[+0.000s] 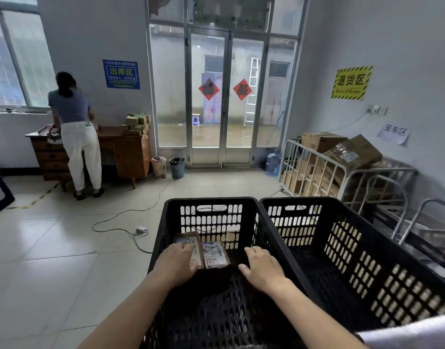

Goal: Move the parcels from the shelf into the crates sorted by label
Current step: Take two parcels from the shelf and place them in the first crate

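left crate (211,199): big black plastic box with slotted walls, open on top, on the pale tiled floor.
right crate (302,199): same black plastic with slotted walls, touching the left crate's right side.
glass door (209,96): tall, with a grey metal frame and two red paper squares, far behind the left crate.
cage cart (317,154): grey metal bars, full of brown cardboard boxes, behind the left crate and off to its right.
desk (131,152): brown wood with drawers, small boxes piled on one end, far behind the left crate and off to its left.
other person (75,137): grey top, white trousers, back turned, far behind the left crate on its left.
water bottle (273,162): blue, see-through, round, far behind the left crate's right corner.
left hand (177,263): inside the left crate, palm down, fingers laid flat on top of the left parcel.
right hand (263,269): inside the left crate near its right wall, fingers loose and spread, thumb out, holding nothing.
left parcel (188,241): flat brown packet with a white label, inside the left crate, partly under the left hand.
right parcel (214,253): same kind of flat brown packet with a white label, inside the left crate, touching the left parcel's right side.
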A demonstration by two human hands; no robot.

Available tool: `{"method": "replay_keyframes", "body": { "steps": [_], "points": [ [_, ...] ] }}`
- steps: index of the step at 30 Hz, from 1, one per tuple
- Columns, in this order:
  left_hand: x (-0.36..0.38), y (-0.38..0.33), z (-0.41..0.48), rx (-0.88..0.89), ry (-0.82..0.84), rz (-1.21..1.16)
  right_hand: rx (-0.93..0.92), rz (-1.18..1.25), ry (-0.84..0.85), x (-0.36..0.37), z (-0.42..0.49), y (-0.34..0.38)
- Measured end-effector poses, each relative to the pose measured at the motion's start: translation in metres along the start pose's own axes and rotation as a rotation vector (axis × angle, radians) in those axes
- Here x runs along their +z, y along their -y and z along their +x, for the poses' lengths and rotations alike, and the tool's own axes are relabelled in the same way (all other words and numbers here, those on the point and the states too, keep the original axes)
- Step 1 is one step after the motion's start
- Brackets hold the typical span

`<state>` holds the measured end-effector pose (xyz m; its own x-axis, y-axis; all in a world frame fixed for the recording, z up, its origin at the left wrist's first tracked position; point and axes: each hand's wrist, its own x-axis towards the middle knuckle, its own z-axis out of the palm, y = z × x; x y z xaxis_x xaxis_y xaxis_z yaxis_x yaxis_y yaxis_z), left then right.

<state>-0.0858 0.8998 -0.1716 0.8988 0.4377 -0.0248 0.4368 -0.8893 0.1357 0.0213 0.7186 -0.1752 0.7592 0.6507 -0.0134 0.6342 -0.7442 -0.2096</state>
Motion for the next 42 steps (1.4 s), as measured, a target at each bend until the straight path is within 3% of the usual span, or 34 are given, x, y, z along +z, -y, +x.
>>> {"method": "replay_keyframes", "body": {
  "steps": [8, 15, 26, 42],
  "points": [
    [0.0, -0.03, -0.026, 0.104, 0.015, 0.046, 0.064, -0.022, -0.095, -0.019, -0.066, -0.022],
    [0.003, -0.089, -0.037, 0.228, 0.061, 0.033, 0.225, -0.038, -0.165, -0.037, -0.121, -0.075],
    [-0.001, -0.248, -0.081, 0.489, 0.03, -0.017, 0.564, 0.021, -0.239, -0.072, -0.256, -0.184],
    [0.006, -0.501, -0.232, 0.884, 0.019, -0.018, 0.84, -0.002, -0.417, -0.146, -0.512, -0.298]
  ]
}}
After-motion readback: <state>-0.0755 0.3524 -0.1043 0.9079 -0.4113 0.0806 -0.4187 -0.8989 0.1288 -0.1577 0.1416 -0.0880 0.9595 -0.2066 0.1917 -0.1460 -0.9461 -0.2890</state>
